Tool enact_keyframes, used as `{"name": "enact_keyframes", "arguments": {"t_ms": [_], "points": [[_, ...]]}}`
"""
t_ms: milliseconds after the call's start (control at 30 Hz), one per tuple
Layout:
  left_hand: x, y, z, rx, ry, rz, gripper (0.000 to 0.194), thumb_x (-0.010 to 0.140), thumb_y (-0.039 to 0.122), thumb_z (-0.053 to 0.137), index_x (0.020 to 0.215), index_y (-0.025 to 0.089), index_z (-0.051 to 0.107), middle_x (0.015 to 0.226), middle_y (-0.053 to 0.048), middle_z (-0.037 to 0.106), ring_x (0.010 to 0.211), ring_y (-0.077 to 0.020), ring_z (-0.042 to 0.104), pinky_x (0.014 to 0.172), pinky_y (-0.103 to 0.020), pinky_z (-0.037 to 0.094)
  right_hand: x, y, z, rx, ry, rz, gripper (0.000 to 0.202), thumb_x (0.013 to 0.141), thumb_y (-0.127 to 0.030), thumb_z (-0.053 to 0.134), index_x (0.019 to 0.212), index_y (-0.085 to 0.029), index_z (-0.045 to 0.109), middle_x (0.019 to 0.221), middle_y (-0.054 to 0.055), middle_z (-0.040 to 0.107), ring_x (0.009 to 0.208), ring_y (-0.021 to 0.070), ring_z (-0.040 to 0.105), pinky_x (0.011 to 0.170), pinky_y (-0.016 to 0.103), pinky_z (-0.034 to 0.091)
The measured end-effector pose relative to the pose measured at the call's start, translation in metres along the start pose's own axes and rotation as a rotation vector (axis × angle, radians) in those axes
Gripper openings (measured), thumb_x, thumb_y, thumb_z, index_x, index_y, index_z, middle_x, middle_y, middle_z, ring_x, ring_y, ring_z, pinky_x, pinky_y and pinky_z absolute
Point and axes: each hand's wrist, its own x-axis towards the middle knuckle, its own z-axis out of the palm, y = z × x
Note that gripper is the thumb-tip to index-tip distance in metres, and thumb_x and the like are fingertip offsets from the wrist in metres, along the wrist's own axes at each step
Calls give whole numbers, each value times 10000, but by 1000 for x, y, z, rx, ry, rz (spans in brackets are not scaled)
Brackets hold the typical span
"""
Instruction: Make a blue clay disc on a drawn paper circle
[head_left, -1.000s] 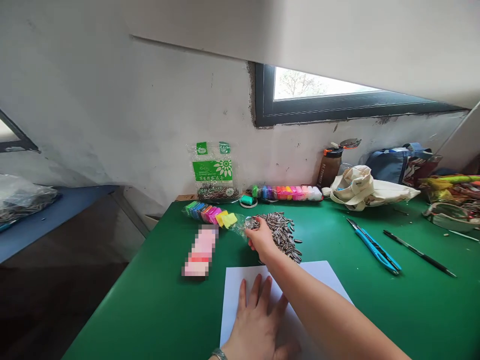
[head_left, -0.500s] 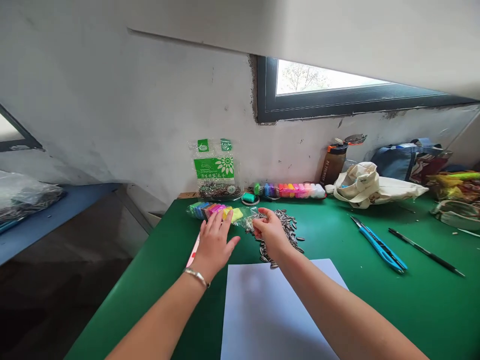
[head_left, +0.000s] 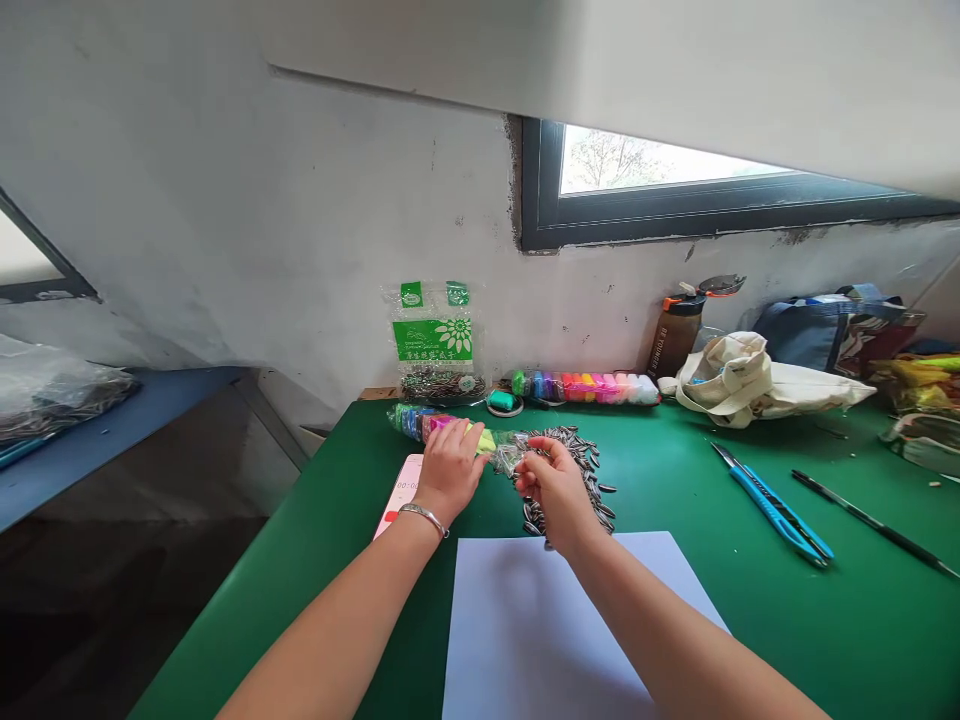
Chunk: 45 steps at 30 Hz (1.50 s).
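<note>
A long clear bag of coloured modelling clay (head_left: 409,421) lies at the back left of the green table. My left hand (head_left: 453,466) presses down over its middle, fingers together and curled around it, beside a yellow piece. At the bag's crinkled right end, my right hand (head_left: 556,488) pinches the loose clear plastic between thumb and fingers. Striped sunflower seeds (head_left: 581,448) are heaped beneath and behind my right hand. A pink-screened phone (head_left: 402,492) lies left of my left wrist, partly covered by it. White paper (head_left: 510,630) lies below both hands.
Against the wall stand a green-labelled seed bag (head_left: 433,345), a small green-topped item (head_left: 502,401), a second clay pack (head_left: 592,387) and a brown bottle (head_left: 673,335). To the right are a canvas bag (head_left: 765,385), a blue cutter (head_left: 772,508) and a pen (head_left: 874,520).
My left hand has moved slightly right and closed more tightly over the clay bag. My right hand keeps pinching its end. More of the phone shows, and the view has shifted a little.
</note>
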Motion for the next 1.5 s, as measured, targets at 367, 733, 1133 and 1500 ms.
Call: {"name": "enact_keyframes", "arguments": {"t_ms": [367, 733, 1133, 1500], "points": [[12, 11, 9, -26, 34, 4, 378, 896, 351, 496, 1227, 173, 541, 1194, -113, 603, 1135, -252, 512, 982, -403, 363, 9, -1, -12, -132, 81, -131, 334, 668, -340, 661, 934, -217, 499, 722, -29, 559, 620, 149, 566, 523, 265, 476], [5, -40, 14, 93, -155, -132, 659, 801, 386, 615, 1387, 250, 347, 1381, -139, 440, 1277, -333, 359, 996, -569, 285, 41, -10, -24, -114, 84, -176, 343, 636, -270, 650, 948, -195, 526, 654, -50, 523, 555, 104, 473, 541, 242, 409], [33, -33, 29, 154, -101, -17, 402, 804, 203, 584, 1201, 230, 535, 1124, -96, 621, 1161, -277, 477, 1004, -519, 287, 55, -17, -57, -174, 159, -189, 301, 641, -287, 641, 915, -190, 563, 633, -59, 510, 482, 88, 447, 483, 231, 342], [59, -15, -17, 207, 83, 152, 360, 842, 114, 463, 1177, 182, 576, 1116, -133, 618, 1088, -282, 520, 1011, -503, 278, 41, -27, -74, -158, 211, -123, 307, 666, -422, 690, 794, -166, 580, 644, -33, 524, 499, 77, 431, 468, 215, 353]]}}
